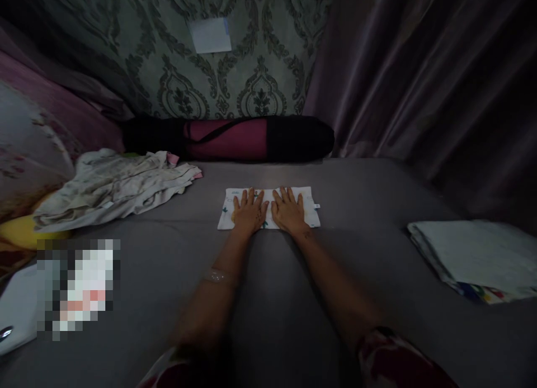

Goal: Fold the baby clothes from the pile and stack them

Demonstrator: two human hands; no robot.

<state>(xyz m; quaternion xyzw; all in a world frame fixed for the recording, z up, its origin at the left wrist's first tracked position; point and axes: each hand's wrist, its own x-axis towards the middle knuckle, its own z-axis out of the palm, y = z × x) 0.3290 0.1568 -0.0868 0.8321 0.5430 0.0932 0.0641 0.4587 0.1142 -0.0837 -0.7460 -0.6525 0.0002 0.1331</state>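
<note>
A small white folded cloth (271, 193) with a coloured print and a little tag at its right edge lies on the grey bed sheet (352, 192). My left hand (250, 210) rests palm down on its left half, fingers spread and pointing away from me. On the right half lies my right hand (288, 209), likewise flat with its fingers apart. The two thumbs come close together near the cloth's middle. Both palms hide much of the print.
Crumpled light cloths (126, 181) lie at the left, near a yellow item (25, 233). A folded pale cloth (474, 248) sits at the right. Along the patterned wall stretches a black and pink long bag (235, 139). Purple curtains (390, 69) hang at the right.
</note>
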